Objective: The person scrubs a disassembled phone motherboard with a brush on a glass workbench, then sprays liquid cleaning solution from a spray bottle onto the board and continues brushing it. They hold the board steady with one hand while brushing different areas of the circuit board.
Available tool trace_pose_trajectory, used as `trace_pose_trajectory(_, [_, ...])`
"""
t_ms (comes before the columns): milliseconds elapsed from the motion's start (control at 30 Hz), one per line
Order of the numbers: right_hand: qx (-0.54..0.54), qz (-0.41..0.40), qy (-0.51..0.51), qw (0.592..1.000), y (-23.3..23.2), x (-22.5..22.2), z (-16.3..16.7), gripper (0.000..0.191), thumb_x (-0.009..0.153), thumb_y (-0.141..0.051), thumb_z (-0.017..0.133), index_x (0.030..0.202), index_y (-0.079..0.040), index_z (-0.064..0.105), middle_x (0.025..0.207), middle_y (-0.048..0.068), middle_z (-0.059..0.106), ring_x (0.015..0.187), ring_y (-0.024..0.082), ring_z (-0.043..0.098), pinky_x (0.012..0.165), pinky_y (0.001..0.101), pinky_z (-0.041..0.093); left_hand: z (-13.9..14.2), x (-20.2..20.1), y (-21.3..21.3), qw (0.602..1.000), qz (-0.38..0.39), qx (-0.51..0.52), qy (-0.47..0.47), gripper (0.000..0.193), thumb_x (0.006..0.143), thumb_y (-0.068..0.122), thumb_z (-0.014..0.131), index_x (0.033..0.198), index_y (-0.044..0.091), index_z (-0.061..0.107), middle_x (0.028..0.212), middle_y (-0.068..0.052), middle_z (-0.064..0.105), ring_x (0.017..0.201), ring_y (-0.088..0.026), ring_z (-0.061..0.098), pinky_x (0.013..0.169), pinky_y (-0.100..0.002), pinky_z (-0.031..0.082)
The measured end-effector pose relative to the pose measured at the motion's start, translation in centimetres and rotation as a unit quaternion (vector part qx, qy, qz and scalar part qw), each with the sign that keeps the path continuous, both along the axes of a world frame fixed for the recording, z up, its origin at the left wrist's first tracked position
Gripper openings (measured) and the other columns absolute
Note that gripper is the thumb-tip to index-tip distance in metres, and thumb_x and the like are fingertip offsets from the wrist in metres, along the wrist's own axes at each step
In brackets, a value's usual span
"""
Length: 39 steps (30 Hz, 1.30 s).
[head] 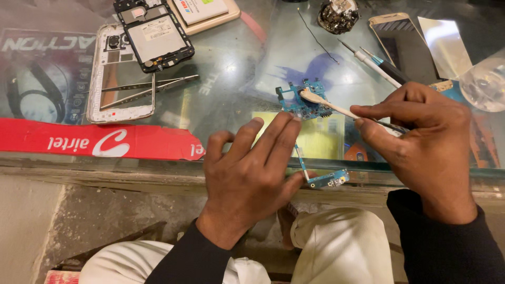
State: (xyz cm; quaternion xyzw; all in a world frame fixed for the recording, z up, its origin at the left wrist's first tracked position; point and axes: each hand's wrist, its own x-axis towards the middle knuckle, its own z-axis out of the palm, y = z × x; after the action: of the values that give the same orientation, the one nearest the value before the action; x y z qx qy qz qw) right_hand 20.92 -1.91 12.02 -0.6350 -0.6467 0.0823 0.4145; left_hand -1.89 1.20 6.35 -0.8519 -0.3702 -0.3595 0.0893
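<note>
black long sleeves, white ribbed trousers

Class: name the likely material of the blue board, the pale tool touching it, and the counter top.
Blue board: probably lacquered fibreglass circuit board, judging by its tiny mounted parts. Pale tool in the right hand: matte plastic, perhaps. Counter top: glass, showing reflections and papers beneath.

Clutter on a glass-topped desk

A black phone frame overlaps a white phone frame, with metal tweezers lying across the white one. A red paper strip runs along the near edge. Far right: a gold phone, two pen-like tools, a clear plastic cup.
</note>
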Motion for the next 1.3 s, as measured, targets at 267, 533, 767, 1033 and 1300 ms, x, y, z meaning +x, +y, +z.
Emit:
trace_pose_trajectory(267, [0.003,0.0,-0.021,1.0,0.1,-0.2,0.1,0.023,0.08,0.0,0.076,0.102,-0.005,0.079,0.074,0.002,0.06,0.069,0.01,0.053,0.06,0.0239,0.038,0.1,0.3,0.6,0.993,0.048,0.09,0.061,0.066,0.072,0.026,0.074,0.136,0.011,0.07,0.145,0.0,0.066,0.124,-0.019,0.06,0.101,-0.041,0.04])
trace_pose_trajectory(533, [0.013,0.032,-0.042,0.999,-0.2,-0.2,0.0,0.025,0.076,-0.002,0.08,0.101,-0.005,0.079,0.072,0.002,0.06,0.066,0.01,0.052,0.058,0.0249,0.037,-1.4,1.7,0.7,0.992,0.057,0.107,-0.016,0.084,0.096,0.081,0.046,0.12,0.006,0.076,0.131,-0.005,0.073,0.117,-0.024,0.063,0.096,-0.044,0.038])
trace_pose_trajectory(767, [-0.002,0.018,0.004,1.0,-0.4,-0.4,0.0,0.025,0.075,-0.006,0.085,0.099,-0.007,0.079,0.071,0.001,0.058,0.065,0.01,0.05,0.057,0.0249,0.035,-2.1,1.6,1.0,0.987,0.075,0.139,0.004,0.073,0.106,0.073,0.049,0.122,0.007,0.078,0.128,-0.004,0.075,0.116,-0.022,0.063,0.092,-0.041,0.036])
trace_pose_trajectory(1033, [0.017,-0.018,-0.041,0.999,-0.4,-0.2,-0.2,0.023,0.077,-0.003,0.084,0.1,-0.006,0.079,0.07,0.001,0.057,0.063,0.008,0.048,0.055,0.0244,0.033,-2.3,1.8,1.0,0.987,0.072,0.142,-0.021,0.078,0.101,0.079,0.048,0.116,0.01,0.079,0.123,-0.002,0.076,0.112,-0.021,0.064,0.09,-0.04,0.038])
trace_pose_trajectory(1300, [0.0,-0.024,-0.033,0.999,-0.4,-0.3,0.2,0.025,0.076,-0.003,0.084,0.1,-0.007,0.08,0.068,0.0,0.057,0.062,0.009,0.047,0.055,0.0241,0.032,-2.1,1.9,1.0,0.987,0.08,0.137,-0.023,0.079,0.098,0.082,0.051,0.114,0.009,0.078,0.123,-0.002,0.076,0.111,-0.021,0.066,0.091,-0.04,0.038])
